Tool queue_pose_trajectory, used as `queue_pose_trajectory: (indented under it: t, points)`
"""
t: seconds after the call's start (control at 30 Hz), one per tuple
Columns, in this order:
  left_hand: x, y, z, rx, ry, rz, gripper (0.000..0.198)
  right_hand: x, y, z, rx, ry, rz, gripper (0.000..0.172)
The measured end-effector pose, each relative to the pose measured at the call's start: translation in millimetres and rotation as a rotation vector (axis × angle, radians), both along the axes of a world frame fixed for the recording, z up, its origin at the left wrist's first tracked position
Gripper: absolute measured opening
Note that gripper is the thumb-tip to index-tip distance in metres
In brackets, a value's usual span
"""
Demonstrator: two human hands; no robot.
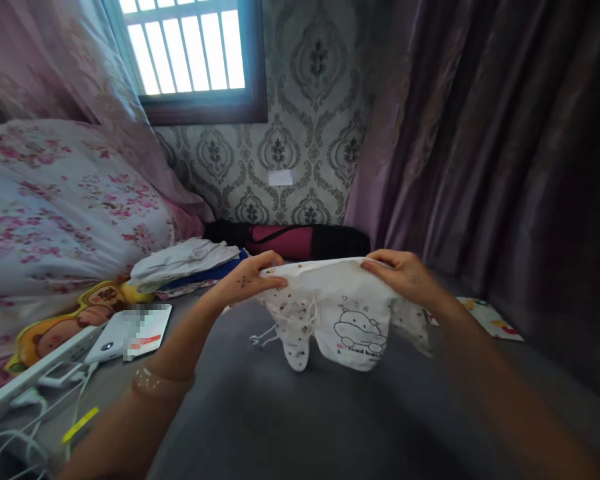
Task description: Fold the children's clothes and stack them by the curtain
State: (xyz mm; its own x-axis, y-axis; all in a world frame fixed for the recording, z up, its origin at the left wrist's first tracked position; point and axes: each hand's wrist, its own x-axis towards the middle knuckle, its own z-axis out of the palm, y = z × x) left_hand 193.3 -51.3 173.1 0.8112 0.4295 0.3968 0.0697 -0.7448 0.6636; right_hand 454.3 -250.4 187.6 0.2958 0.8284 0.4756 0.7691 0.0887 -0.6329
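Right now, from the head view, we have 1 small white shirt up in front of us, over the grey sheet. Our left hand pinches its top edge between thumb and fingers, and our right hand grips the same edge farther along. As far as we can judge, that edge is already drawn fairly straight, while the lower part hangs loose, its ties dangling; smoothing it and laying it down seem not yet done. We cannot tell whether the bottom touches the sheet. To our left lies a pile of clothes, well apart from the shirt, with a power strip nearer us.
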Motion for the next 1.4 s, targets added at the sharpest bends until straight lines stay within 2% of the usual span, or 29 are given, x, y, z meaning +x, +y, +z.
queue_pose_trajectory:
  t: [0.17, 0.33, 0.47, 0.6, 0.77, 0.87, 1.03, 1.1, 1.2, 1.3, 1.33, 1.4]
  points:
    - [7.2, 7.5, 10.9, 0.086, -0.086, 0.026, 0.025, 8.1, 4.5, 1.7, 0.023, 0.002, 0.045, 0.026]
    - [16.9, 12.3, 10.2, 0.026, -0.105, 0.046, 0.027, 15.4, 9.7, -6.9, 0.016, -0.032, 0.018, 0.020]
    - [21.2, 13.5, 5.2, -0.050, -0.081, 0.061, 0.029, 17.3, 11.5, -11.6, 0.010, 0.002, 0.058, 0.024]
    - [22.3, 15.5, 3.8, -0.045, -0.065, 0.066, 0.033, 15.4, 12.1, -13.2, 0.042, 0.061, 0.099, 0.031]
    - [24.2, 14.6, 8.8, 0.146, -0.042, 0.071, 0.043, 9.8, 15.1, -12.4, 0.014, 0.196, 0.082, 0.041]
    - [25.6, 13.4, 13.6, 0.327, -0.071, 0.090, 0.032, 9.2, 21.7, -12.3, 0.062, 0.226, 0.074, 0.043]
    - [24.1, 16.2, 20.6, 0.494, -0.004, 0.154, 0.027, 14.2, 33.8, -10.3, 0.126, 0.107, 0.023, 0.035]
    - [23.6, 15.9, 24.4, 0.523, -0.084, 0.193, 0.025, 12.1, 33.1, -3.9, 0.121, 0.029, 0.007, 0.032]
    - [23.0, 9.8, 33.1, 0.448, -0.336, 0.201, 0.023, 0.1, 24.5, 12.9, 0.243, -0.126, -0.072, 0.029]
    - [23.2, 3.1, 41.8, 0.175, -0.511, 0.150, 0.025, -12.7, 15.3, 28.9, 0.483, -0.240, -0.196, 0.027]
    - [23.8, 2.6, 43.6, 0.090, -0.457, 0.089, 0.026, -14.3, 14.0, 32.4, 0.487, -0.263, -0.187, 0.027]
    - [25.5, 5.0, 44.5, 0.002, -0.184, -0.086, 0.025, -11.6, 14.3, 36.1, 0.321, -0.278, -0.064, 0.027]
